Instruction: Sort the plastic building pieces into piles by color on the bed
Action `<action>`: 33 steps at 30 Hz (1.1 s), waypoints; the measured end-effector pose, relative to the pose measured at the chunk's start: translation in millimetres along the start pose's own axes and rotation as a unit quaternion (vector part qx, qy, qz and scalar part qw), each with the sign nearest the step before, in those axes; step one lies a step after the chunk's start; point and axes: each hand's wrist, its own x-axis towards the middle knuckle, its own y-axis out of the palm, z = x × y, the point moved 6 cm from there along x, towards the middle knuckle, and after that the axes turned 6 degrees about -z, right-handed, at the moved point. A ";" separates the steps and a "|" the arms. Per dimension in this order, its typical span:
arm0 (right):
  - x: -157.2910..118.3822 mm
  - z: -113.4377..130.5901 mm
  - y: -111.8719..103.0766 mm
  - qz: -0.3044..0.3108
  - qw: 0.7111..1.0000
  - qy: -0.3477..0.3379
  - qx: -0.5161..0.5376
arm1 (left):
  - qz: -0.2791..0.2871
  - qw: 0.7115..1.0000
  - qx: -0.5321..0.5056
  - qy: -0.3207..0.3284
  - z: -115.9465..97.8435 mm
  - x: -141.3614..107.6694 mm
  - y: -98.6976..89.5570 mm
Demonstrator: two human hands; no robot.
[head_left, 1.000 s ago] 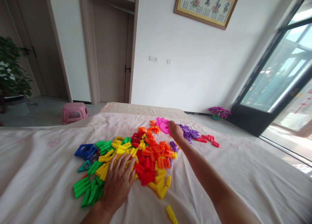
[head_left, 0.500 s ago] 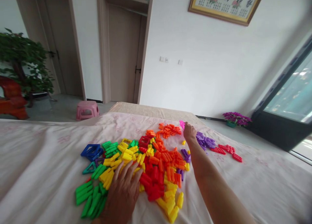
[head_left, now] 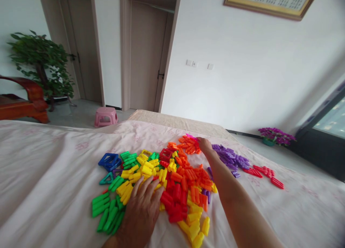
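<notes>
My left hand (head_left: 144, 205) lies with fingers spread over the near edge of the yellow pieces (head_left: 147, 168), beside the red pieces (head_left: 176, 199). My right arm reaches to the far side, where my right hand (head_left: 205, 146) is closed on a pink piece (head_left: 192, 137) beside the far orange pieces (head_left: 188, 145). Purple pieces (head_left: 229, 157) are heaped to the right of that wrist. More orange pieces (head_left: 199, 176) fill the middle of the pile. Green pieces (head_left: 109, 212) lie to the left of my left hand.
Blue frame pieces (head_left: 110, 161) sit at the pile's left edge, and red pieces (head_left: 277, 183) at the far right. The table wears a pale cloth (head_left: 54, 176). Beyond it are a pink stool (head_left: 106, 116) and purple flowers (head_left: 277, 136).
My right hand has moved left with the pink piece, towards the far orange pieces. My left hand stays on the pile. The view has shifted, so the room appears further right.
</notes>
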 end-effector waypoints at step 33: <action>-55.9 141.6 -2.3 0.041 0.992 -0.120 0.024 | 0.096 0.980 -0.168 0.053 -21.3 0.1 -3.9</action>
